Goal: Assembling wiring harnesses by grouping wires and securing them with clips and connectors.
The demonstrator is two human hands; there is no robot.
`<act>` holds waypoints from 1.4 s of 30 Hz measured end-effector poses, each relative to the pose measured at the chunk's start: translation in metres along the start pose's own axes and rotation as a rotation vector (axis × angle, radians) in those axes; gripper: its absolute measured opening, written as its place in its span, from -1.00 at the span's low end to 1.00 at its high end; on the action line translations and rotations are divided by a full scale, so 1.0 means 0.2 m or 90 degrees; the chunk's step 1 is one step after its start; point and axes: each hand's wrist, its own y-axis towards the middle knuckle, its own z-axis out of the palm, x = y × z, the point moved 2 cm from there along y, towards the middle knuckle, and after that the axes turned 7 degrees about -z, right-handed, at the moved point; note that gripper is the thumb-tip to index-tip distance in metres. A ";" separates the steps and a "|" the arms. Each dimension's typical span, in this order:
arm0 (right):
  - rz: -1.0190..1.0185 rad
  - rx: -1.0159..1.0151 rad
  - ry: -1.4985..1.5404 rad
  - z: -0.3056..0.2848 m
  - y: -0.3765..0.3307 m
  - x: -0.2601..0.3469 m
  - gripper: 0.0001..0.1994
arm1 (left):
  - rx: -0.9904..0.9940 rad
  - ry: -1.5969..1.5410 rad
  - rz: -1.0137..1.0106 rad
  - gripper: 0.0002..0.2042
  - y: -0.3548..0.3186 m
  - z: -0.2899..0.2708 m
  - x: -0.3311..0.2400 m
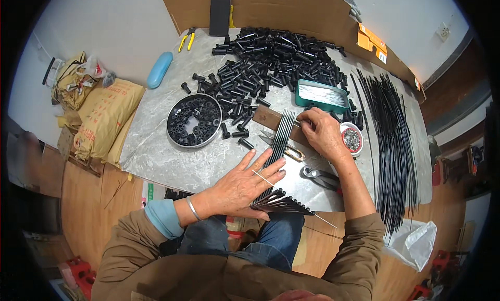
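Note:
My left hand [242,186] lies spread over a flat row of thin dark rods [283,137], fingers stretched across them. A thin white stick [264,178] crosses its fingers. At the near end the rods fan out to small black tips [285,202] beyond the table's front edge. My right hand [322,133] is pinched closed beside the rods' far ends, above a brown wooden block [268,116]; what its fingertips hold is hidden. Under the rods lie scissors-like snips with gold handles [296,154]. Dark-jawed pliers [320,177] rest near my right forearm.
Black bolt-like parts [281,53] heap at the back. A round tin [175,137] holds black nut-like pieces; a teal box [312,104] holds thin white sticks. A small tub [359,147] has metal bits. Long black rods [390,144] lie right. Yellow-handled pliers [187,39] and a blue case [159,70] lie left.

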 end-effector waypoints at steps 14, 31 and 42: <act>-0.014 -0.042 -0.006 0.01 -0.03 -0.02 -0.87 | 0.013 0.005 -0.010 -0.03 0.02 0.00 -0.02; -0.045 -0.044 -0.064 0.01 -0.02 -0.01 -0.88 | 0.020 -0.028 -0.013 0.00 0.02 0.01 -0.02; -0.158 -0.085 -0.125 -0.01 0.00 -0.01 -0.93 | 0.013 -0.010 -0.019 0.00 0.02 0.00 -0.03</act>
